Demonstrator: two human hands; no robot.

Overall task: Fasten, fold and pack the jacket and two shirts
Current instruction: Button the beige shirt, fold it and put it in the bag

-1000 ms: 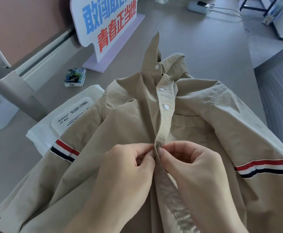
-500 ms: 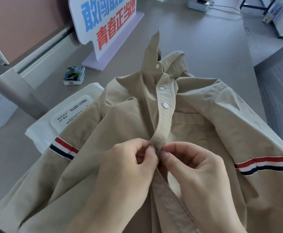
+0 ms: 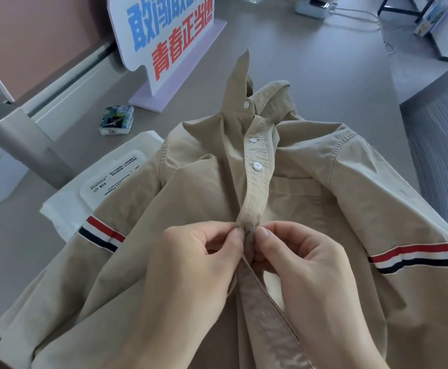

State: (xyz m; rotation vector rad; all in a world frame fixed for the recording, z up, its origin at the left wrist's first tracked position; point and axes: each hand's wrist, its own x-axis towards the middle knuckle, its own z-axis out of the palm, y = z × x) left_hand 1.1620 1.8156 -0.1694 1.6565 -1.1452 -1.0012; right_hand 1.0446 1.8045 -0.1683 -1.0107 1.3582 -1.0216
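Observation:
A tan button-up shirt (image 3: pixel 310 198) with red, white and navy stripes on both sleeves lies face up on the grey table (image 3: pixel 310 54), collar pointing away from me. Three white buttons show near the collar, the two lower ones fastened. My left hand (image 3: pixel 191 270) and my right hand (image 3: pixel 305 272) meet at the front placket, mid-chest. Each pinches the placket edge between thumb and fingers. The placket puckers upward between the thumbs. Below my hands the front hangs unfastened, its inner facing showing.
A white wet-wipes pack (image 3: pixel 111 187) lies partly under the shirt's left sleeve. A small tissue packet (image 3: pixel 116 119) and a standing sign (image 3: pixel 169 46) with blue and red characters are behind it. A metal post (image 3: pixel 23 145) rises at left. A charger block (image 3: pixel 313 8) sits far back.
My hands stay at the same spot on the placket. The pinch has tightened and the cloth between the thumbs has bunched up more.

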